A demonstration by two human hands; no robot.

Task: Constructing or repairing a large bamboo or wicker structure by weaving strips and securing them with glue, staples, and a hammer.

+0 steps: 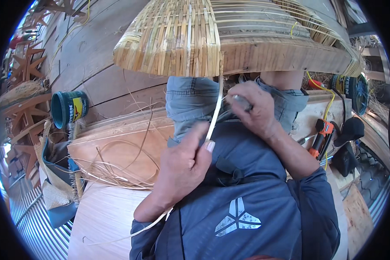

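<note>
A long pale cane strip hangs from the lower edge of a woven cane panel on a wooden frame, and runs down through my left hand. That hand pinches the strip near the thumb, its index finger blurred. Above it and to the right, my right hand is closed on a small dark metal tool, just beside the strip. The tool's exact kind is hard to make out. The strip's loose end trails down past my left forearm.
Loose cane strips lie on boards at left, below a green bucket. Beside it are cloth and woven material. At right are an orange power tool with a yellow cord, a black cap and another bucket.
</note>
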